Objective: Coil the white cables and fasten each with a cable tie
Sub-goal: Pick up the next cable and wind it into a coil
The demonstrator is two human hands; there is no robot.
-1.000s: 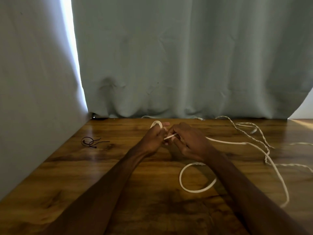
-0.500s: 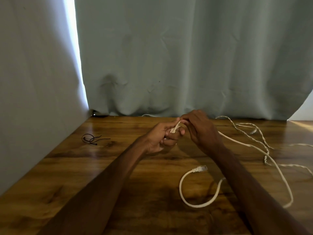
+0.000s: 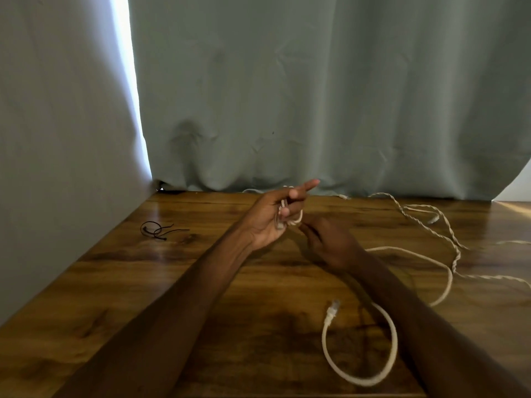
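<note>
Wooden table (image 3: 201,282) against a grey-green curtain (image 3: 316,96), early in a coiling job. Curled fingers (image 3: 293,194) of the left hand (image 3: 270,222) clamped on a few small turns of white cable (image 3: 395,340), forefinger pointing straight out toward the curtain. Right hand (image 3: 333,245) just beside those turns, fingers reaching in; too blurred to tell whether pinching the cable or merely touching it. Beyond the hands, most of that cable loose on the wood: trailing right, bending back under the right forearm, ending in a wide loop and a free plug (image 3: 333,308). Twisted cable (image 3: 458,251) sprawled untouched at far right. Black cable ties (image 3: 155,229) lying well apart at far left, none on a cable. By the look of it: first coil barely begun, nearly all the winding and every fastening left to do.
</note>
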